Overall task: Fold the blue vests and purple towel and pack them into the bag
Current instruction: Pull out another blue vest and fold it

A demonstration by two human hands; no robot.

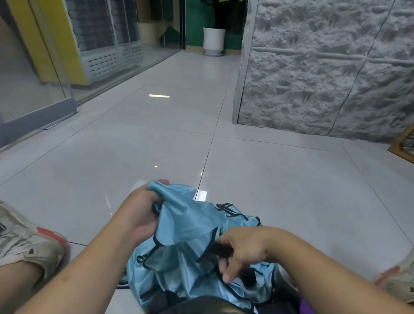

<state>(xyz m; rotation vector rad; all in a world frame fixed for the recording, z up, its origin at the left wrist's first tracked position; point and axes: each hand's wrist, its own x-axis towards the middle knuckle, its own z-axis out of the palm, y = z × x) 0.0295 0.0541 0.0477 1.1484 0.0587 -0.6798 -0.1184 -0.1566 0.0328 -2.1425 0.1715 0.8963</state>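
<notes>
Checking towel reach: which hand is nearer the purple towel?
Right. The right hand grips the blue vests just above the purple towel; the left hand holds vest fabric farther up-left.

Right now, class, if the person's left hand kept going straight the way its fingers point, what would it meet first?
The left hand already grips a raised fold of the blue vests, with its fingers pointing toward the right of the picture. So it would push into more of that cloth first, and probably the bare floor beyond, though depth is unclear.

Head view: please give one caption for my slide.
Seated on the tiled floor, left hand and right hand grip crumpled blue vests.
</notes>
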